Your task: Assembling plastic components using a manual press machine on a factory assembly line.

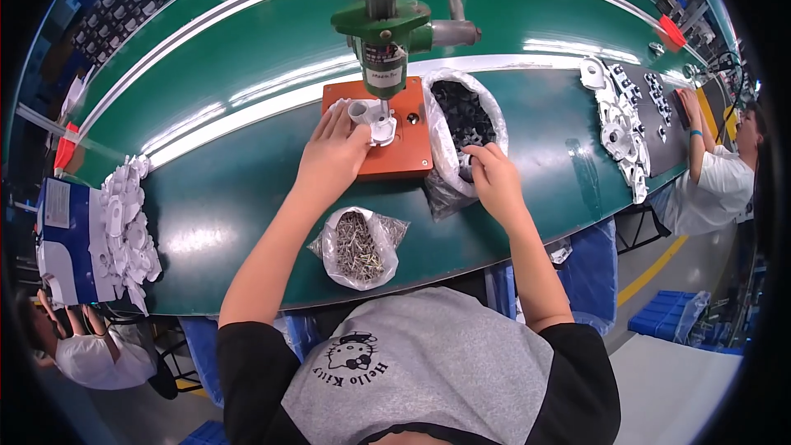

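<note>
Glossy green tabletop (222, 185): left hand (334, 152) holds rounded white part (382, 132).

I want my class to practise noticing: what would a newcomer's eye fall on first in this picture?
Probably the bright orange block near the picture's middle, where the left hand holds a white part below a green machine. Just right of the block, the right hand is at the edge of a bag of black pieces; nearer the grey shirt sits a bag of small metal pieces.
</note>
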Demonstrator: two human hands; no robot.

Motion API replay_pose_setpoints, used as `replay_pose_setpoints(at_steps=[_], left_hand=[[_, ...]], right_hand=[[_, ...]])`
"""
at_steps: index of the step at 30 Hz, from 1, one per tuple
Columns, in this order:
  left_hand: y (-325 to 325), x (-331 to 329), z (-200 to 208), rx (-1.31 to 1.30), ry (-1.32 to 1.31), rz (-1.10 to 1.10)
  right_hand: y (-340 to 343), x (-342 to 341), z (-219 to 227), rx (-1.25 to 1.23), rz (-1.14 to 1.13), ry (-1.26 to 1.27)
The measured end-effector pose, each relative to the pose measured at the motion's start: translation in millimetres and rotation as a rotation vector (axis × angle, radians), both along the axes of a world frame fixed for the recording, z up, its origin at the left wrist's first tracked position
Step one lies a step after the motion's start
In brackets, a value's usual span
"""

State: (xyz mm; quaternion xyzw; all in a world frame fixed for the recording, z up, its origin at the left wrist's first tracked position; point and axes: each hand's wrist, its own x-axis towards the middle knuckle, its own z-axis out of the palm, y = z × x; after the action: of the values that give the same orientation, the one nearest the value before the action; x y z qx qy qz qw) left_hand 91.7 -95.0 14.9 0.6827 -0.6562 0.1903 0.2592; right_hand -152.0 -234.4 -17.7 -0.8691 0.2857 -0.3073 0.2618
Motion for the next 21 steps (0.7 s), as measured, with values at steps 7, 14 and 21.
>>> replay_pose_setpoints(at_steps=[7, 14, 21], left_hand=[[5, 13, 1, 0.099, -0.149, -0.042], [-2, 2, -17, 0.114, -0.077, 0.021], [1, -9, -20, 0.037, 0.046, 0.023]], right_hand=[[9, 2, 15, 0.115, 0.027, -0.024], [6, 3, 18, 0.132, 0.003, -0.158], [0, 76, 22, -0.133, 0.046, -0.240]])
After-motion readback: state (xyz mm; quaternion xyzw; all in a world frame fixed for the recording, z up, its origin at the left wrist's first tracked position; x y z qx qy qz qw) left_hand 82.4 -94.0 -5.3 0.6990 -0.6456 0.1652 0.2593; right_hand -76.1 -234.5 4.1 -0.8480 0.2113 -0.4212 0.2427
